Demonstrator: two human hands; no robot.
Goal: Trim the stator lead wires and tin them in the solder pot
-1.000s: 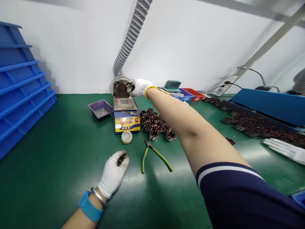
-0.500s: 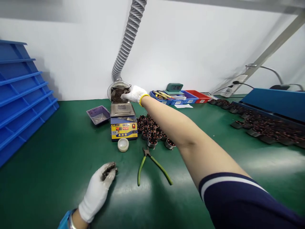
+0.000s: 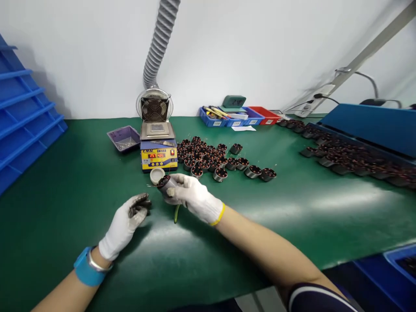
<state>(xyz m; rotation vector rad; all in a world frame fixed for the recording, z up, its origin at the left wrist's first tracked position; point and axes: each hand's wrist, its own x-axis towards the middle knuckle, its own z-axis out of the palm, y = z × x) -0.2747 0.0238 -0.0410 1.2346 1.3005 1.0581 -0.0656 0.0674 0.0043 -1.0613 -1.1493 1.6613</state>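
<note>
My right hand (image 3: 198, 198), in a white glove with a yellow cuff, grips a motor stator (image 3: 166, 187), a grey cylinder with thin wires sticking out of its dark end. To its left my left hand (image 3: 121, 227), in a white glove with blackened fingertips, hovers over the table with fingers curved and apart, holding nothing. Under the right hand shows one green handle of the pliers (image 3: 176, 214); the rest is hidden. A small white bowl (image 3: 157, 175) stands just behind the stator, in front of the yellow and blue solder pot (image 3: 159, 158) with its lit display.
Several copper-wound stators (image 3: 204, 164) stand right of the pot, and more lie at the far right by a blue box (image 3: 373, 130). A purple tray (image 3: 125, 145) sits left of the pot. Blue bins (image 3: 214, 121) and a red bin (image 3: 264, 116) line the wall.
My right hand has come back from above the solder pot toward me and now holds a stator near my left hand. The view has shifted, uncovering more stators.
</note>
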